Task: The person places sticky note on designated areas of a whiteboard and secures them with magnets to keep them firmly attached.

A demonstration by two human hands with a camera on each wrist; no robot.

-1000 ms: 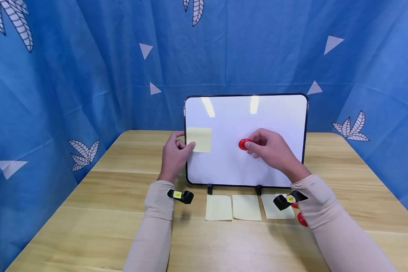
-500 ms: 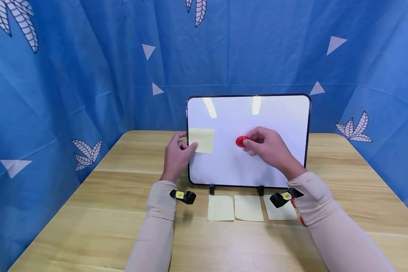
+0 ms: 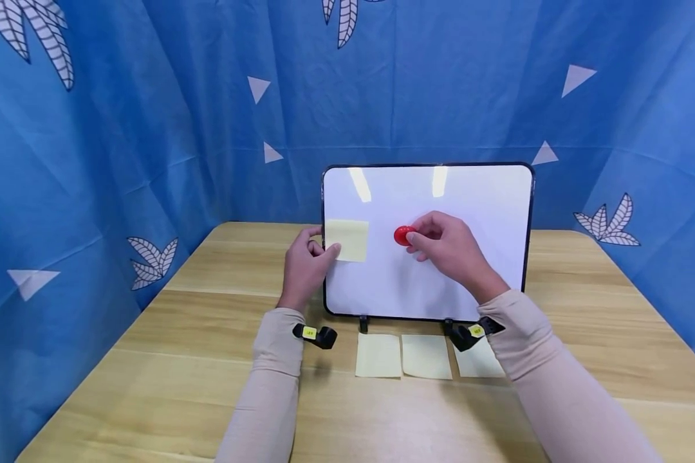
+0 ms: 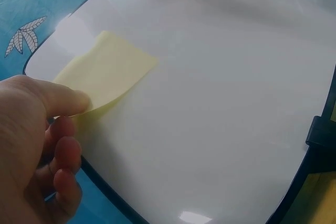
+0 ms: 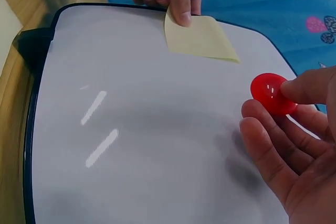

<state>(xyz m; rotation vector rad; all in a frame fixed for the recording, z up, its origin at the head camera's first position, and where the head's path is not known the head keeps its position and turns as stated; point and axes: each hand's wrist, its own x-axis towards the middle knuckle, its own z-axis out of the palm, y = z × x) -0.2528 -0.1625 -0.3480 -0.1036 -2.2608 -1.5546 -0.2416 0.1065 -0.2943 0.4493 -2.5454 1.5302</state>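
Observation:
In the head view a whiteboard (image 3: pixel 382 289) with a black frame stands on the table. My left hand (image 3: pixel 304 267) is at its left edge, thumb on a pale yellow sticky note (image 3: pixel 353 241) and fingers at the board's edge. The note lies against the board's left side, its free end curling away in the left wrist view. Between thumb and fingers my right hand (image 3: pixel 450 249) pinches a round red magnet (image 3: pixel 403 235). It is in front of the board, to the right of the note; a gap from the board surface shows in the right wrist view.
Three more sticky notes lie in a row before the board: a left one (image 3: pixel 378 355), a middle one (image 3: pixel 426 357) and a right one (image 3: pixel 479 359), partly covered by my right wrist. Two black feet hold up the board. A blue curtain (image 3: pixel 324 96) surrounds the wooden table (image 3: pixel 168 360).
My right hand has moved left and slightly up with the red magnet, closer to the note. My left hand stays on the note. The red magnets on the table are now hidden by my right arm.

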